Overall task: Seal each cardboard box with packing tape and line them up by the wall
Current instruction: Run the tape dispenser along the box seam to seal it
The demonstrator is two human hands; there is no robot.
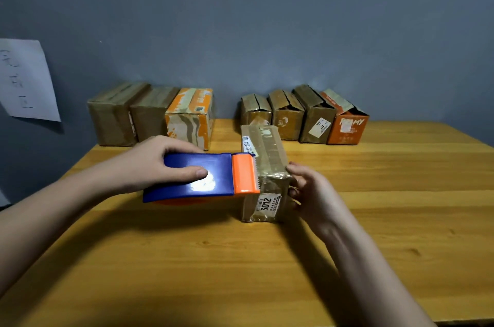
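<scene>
A small brown cardboard box with a "3012" label stands in the middle of the wooden table. My left hand grips a blue and orange tape dispenser, whose orange serrated end presses on the box's left top edge. My right hand holds the box's near right side. Glossy tape runs along the box's top and down its near end.
Three closed boxes stand in a row by the blue-grey wall at the back left. Several boxes with loose flaps stand at the back right. A sheet of paper hangs on the wall at left.
</scene>
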